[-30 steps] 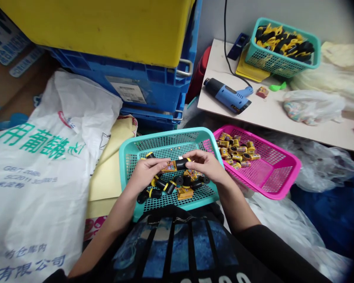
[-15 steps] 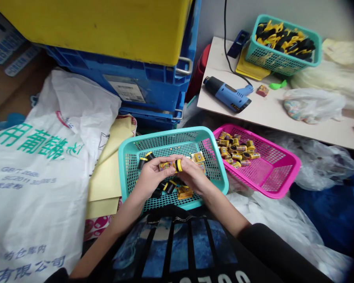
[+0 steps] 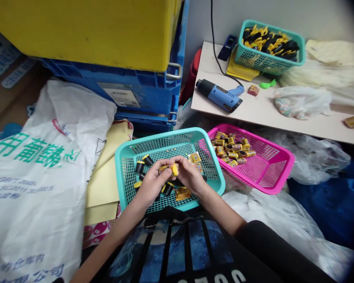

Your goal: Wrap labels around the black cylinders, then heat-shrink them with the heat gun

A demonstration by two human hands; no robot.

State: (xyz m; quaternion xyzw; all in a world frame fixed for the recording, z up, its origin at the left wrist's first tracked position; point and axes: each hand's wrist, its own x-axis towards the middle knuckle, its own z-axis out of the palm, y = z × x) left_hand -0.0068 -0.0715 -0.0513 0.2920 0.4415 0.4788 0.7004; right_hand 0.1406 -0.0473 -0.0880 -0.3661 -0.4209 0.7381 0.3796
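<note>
Both of my hands are over the turquoise basket (image 3: 216, 173). Between them is a small canister (image 3: 174, 169) with a yellow end and a printed yellow label. My left hand (image 3: 153, 181) wraps its fingers and thumb around the labelled side. My right hand (image 3: 191, 176) has its fingertips pressed at the yellow end. Below them in the basket lie several black canisters (image 3: 139, 167) with yellow lids. Flat yellow printed labels (image 3: 194, 158) rest at the basket's right side, and more labels (image 3: 183, 193) lie near its front edge. My hands hide part of the basket's contents.
A pink basket (image 3: 262, 173) with several labelled canisters (image 3: 233, 147) stands at the right. On the white table (image 3: 262, 114) lie a blue heat gun (image 3: 220, 95) and another turquoise basket (image 3: 270, 65). Blue crates (image 3: 153, 90) are stacked behind; a white sack (image 3: 38, 196) is at left.
The canister has turned, so its yellow end now faces more toward me. My right fingers have closed in around that end. The view has shifted slightly.
</note>
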